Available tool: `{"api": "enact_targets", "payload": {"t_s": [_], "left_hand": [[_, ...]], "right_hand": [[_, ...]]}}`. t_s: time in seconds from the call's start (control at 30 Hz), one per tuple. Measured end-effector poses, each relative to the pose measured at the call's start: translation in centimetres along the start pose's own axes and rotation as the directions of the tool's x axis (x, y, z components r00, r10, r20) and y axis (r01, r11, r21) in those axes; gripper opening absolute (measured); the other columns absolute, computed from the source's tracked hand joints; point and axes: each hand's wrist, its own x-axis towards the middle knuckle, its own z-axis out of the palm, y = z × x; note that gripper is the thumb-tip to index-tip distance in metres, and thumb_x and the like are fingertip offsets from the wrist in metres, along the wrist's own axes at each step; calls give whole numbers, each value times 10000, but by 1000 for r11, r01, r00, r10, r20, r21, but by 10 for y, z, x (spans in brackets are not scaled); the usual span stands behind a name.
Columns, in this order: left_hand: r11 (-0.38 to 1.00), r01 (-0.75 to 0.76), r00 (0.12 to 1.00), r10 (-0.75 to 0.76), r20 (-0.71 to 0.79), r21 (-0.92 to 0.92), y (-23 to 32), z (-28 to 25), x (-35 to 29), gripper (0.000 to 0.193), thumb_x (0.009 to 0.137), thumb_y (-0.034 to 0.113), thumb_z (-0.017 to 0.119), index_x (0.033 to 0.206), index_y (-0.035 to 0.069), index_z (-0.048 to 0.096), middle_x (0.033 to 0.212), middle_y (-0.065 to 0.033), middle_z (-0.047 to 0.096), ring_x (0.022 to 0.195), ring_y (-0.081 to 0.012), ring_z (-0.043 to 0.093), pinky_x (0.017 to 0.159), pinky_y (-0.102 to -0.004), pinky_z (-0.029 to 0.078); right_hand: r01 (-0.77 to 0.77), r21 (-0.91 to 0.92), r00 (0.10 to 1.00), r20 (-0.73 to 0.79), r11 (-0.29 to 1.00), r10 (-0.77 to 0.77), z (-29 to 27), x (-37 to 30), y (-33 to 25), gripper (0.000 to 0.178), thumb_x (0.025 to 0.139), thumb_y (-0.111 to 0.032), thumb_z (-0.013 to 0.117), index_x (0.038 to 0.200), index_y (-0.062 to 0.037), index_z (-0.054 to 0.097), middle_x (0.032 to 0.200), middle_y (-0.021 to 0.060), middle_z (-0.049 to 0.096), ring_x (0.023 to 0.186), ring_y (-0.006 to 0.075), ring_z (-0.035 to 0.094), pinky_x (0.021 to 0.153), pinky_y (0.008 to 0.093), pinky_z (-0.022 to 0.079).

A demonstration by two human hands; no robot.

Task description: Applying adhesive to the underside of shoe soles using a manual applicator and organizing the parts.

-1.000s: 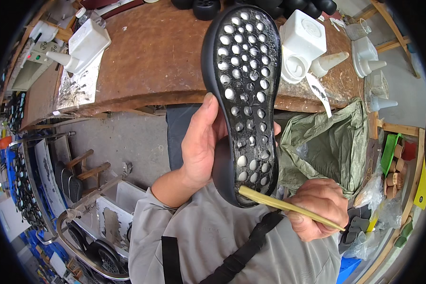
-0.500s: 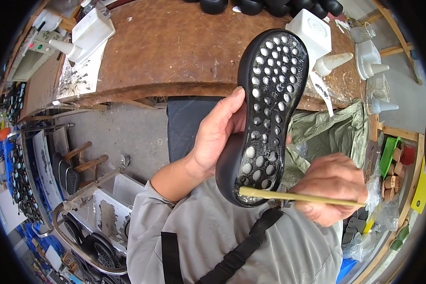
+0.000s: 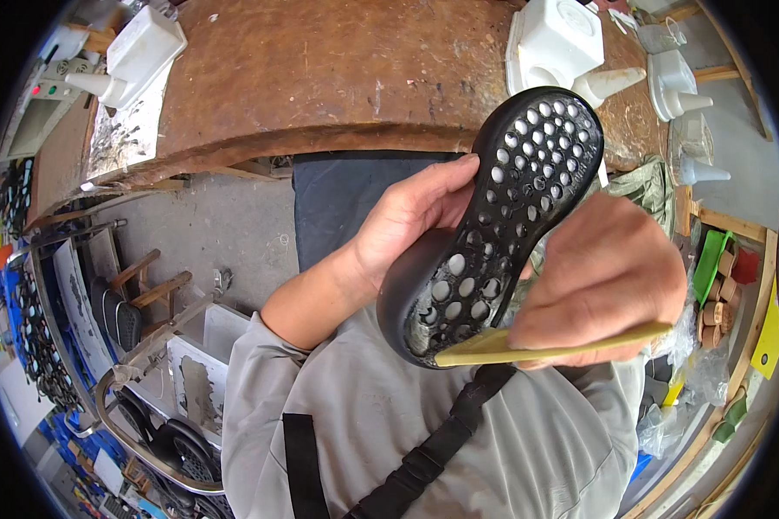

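Note:
A black shoe (image 3: 509,232) is held sole up in front of my chest, its toe end pointing away and a little to the right. Rows of round recesses, many whitish inside, cover the sole, and its surface looks wet near the heel. My left hand (image 3: 414,214) grips the shoe from the left side, thumb along its edge and other fingers hidden behind it. Closed round a flat yellowish stick (image 3: 480,349), my right hand (image 3: 604,275) is over the right side of the heel. The stick's broad tip touches the heel's near edge.
Beyond the shoe stands a brown worktable (image 3: 337,78). White bottles with nozzles rest on it, one at the left (image 3: 143,48) and one at the right (image 3: 563,41). Crumpled green cloth (image 3: 647,190) hangs at its right end. A metal-framed cart (image 3: 195,368) is at lower left.
The shoe's toe end has swung right and come nearer. My right hand has turned over and moved up, while the stick's tip stays at the heel edge. The view has shifted slightly.

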Motion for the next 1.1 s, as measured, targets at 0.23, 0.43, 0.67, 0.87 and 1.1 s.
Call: {"api": "enact_targets", "payload": {"t_s": [0.23,0.43,0.67,0.87,1.1], "left_hand": [[984,59,993,-39,116,-169,-8,-10,7,368,961,282,396,1165,2,518,1135,-115,598,1009,-182,587,918,-302,451],[975,124,992,-119,-39,186,-8,-12,7,357,957,210,372,1200,-20,498,1188,-91,543,1086,-149,518,955,-293,409],[938,309,951,-305,51,-155,-12,-32,8,369,957,214,360,1204,-31,483,1154,-113,568,1046,-169,556,943,-310,433],[982,181,977,-173,-124,57,-3,2,5,481,917,369,398,1097,-66,496,945,-261,584,706,-431,623,606,-521,544],[988,-66,998,63,27,137,8,-13,-7,509,962,393,305,1249,-13,416,1058,-202,598,846,-332,642,768,-430,536]], "right_hand": [[-73,114,965,260,991,42,-17,20,17,118,802,-121,654,836,-8,658,618,44,535,410,130,512,328,269,336],[-310,96,847,479,946,229,-32,33,16,111,818,-169,649,892,-87,653,713,9,546,557,201,549,440,303,405],[-326,104,846,475,940,241,-43,25,19,113,815,-142,653,880,-50,657,707,28,564,570,196,569,455,295,408],[-267,99,920,321,959,224,-57,4,23,146,799,-129,667,860,3,677,714,90,596,586,227,595,487,291,433],[-463,-301,865,-361,834,349,-62,-30,-6,145,773,-103,705,843,22,680,728,91,633,596,152,588,499,265,443]]}}
